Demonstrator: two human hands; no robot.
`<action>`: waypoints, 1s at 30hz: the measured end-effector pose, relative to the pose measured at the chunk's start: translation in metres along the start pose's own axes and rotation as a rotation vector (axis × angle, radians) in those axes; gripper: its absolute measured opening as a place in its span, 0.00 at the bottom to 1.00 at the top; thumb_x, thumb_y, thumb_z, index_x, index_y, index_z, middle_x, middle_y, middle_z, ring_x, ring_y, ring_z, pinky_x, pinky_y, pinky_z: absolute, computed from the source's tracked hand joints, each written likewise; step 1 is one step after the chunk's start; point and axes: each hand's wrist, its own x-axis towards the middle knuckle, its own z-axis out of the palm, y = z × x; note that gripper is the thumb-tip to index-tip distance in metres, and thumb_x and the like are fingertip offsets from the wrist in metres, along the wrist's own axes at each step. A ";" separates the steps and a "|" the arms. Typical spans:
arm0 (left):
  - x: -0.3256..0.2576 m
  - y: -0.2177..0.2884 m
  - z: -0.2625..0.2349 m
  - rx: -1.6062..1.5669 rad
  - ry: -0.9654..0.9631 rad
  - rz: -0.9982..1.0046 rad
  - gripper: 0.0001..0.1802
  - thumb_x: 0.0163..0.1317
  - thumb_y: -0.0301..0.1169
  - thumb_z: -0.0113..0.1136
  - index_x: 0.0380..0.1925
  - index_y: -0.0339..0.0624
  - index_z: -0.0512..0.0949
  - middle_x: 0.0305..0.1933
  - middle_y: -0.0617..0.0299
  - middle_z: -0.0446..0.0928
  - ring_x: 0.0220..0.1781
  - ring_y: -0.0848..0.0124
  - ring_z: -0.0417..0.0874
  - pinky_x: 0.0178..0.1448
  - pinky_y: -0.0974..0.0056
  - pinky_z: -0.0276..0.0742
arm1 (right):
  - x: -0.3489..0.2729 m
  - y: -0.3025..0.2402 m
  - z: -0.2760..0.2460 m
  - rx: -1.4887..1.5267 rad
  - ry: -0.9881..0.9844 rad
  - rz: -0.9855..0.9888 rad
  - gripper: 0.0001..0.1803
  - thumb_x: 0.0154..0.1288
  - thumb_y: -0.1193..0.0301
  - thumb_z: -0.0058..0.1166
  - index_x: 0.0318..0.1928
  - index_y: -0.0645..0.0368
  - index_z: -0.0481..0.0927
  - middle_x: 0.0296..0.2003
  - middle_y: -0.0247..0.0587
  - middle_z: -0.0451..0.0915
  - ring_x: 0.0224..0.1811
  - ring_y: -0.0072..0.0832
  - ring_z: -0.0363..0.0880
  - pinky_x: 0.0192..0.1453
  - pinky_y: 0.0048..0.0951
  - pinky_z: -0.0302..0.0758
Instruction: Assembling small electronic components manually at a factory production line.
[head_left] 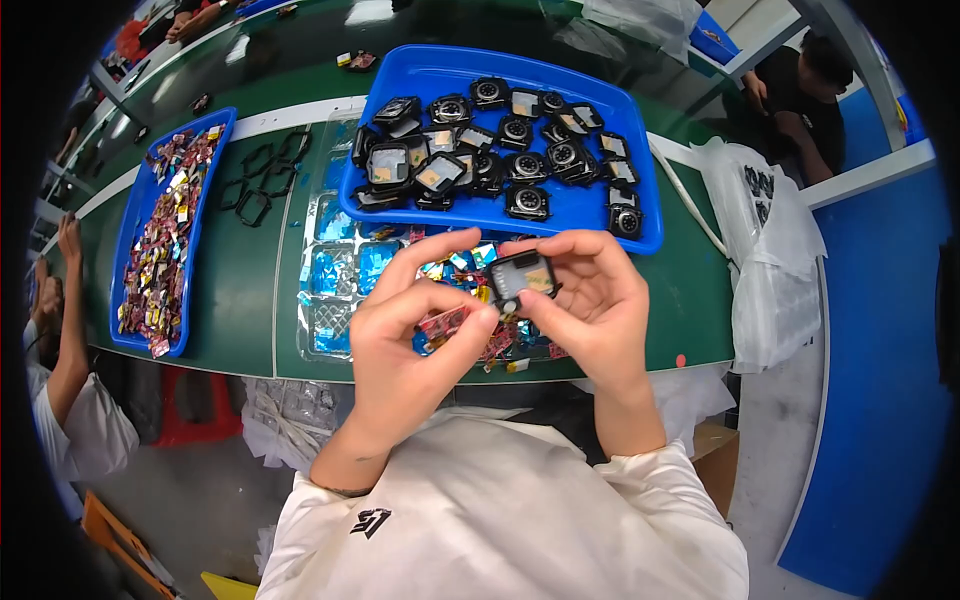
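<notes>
A black square watch case (522, 281) is held in my right hand (600, 310), thumb across its lower edge and fingers behind it. Its inner side, grey with a tan patch, faces up. Beside its lower left corner, my left hand (405, 335) has thumb and forefinger pinched together; what lies between the tips is hidden. Red circuit pieces (443, 323) show in the gap of that hand, and I cannot tell whether it holds one. Below both hands is a clear compartment tray (310, 318) with blue film pieces and small electronic parts.
A blue tray (640, 165) of several watch cases stands beyond my hands. To the left, another blue tray (125, 255) holds red and yellow parts, with black frames (254, 207) beside it. A white plastic bag (765, 270) hangs at right. Other people (805, 100) sit around the green table (240, 320).
</notes>
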 end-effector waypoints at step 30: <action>-0.006 -0.007 0.011 0.226 0.169 0.087 0.03 0.50 0.20 0.63 0.27 0.33 0.82 0.44 0.49 0.81 0.43 0.68 0.82 0.46 0.68 0.76 | -0.013 0.016 0.019 -0.327 0.059 -0.260 0.10 0.57 0.82 0.56 0.42 0.69 0.79 0.35 0.45 0.83 0.32 0.24 0.83 0.33 0.22 0.82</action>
